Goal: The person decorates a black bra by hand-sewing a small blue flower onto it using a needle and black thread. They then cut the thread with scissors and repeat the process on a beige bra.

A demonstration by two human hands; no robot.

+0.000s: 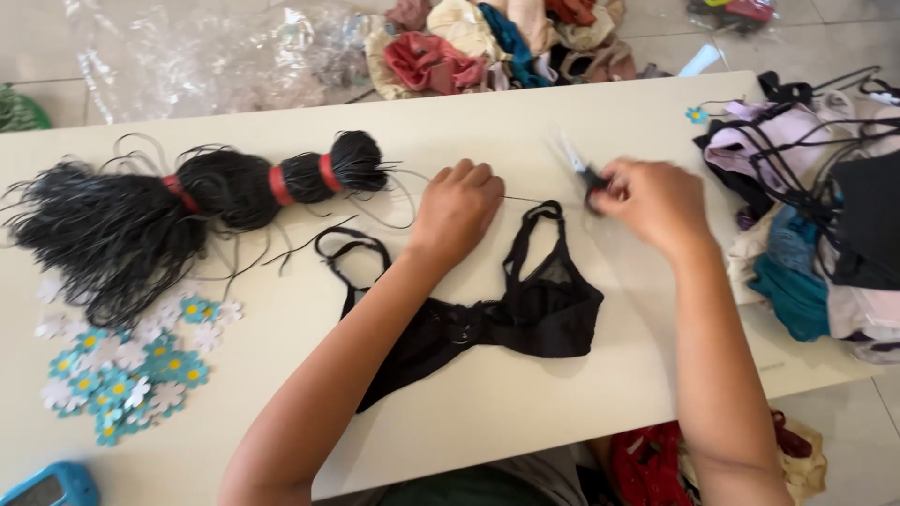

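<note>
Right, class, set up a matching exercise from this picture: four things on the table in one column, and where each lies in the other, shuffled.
Things:
1. black bra
2. bundle of black cord
3. paper flowers
4. scissors

Places:
A. in the right hand
B. near left of the table
C. middle, below the left hand
D. far left, tied with red bands

Pairs: 1-C, 2-D, 3-B, 4-A

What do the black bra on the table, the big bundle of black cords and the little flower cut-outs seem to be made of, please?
The black bra looks like sheer mesh and lace fabric, since the table shows faintly through one cup. The bundle of black cords seems to be thin elastic or waxed string, matte, bound with red bands. The blue and white flower cut-outs look like flat felt or foam, though which is unclear.
</note>
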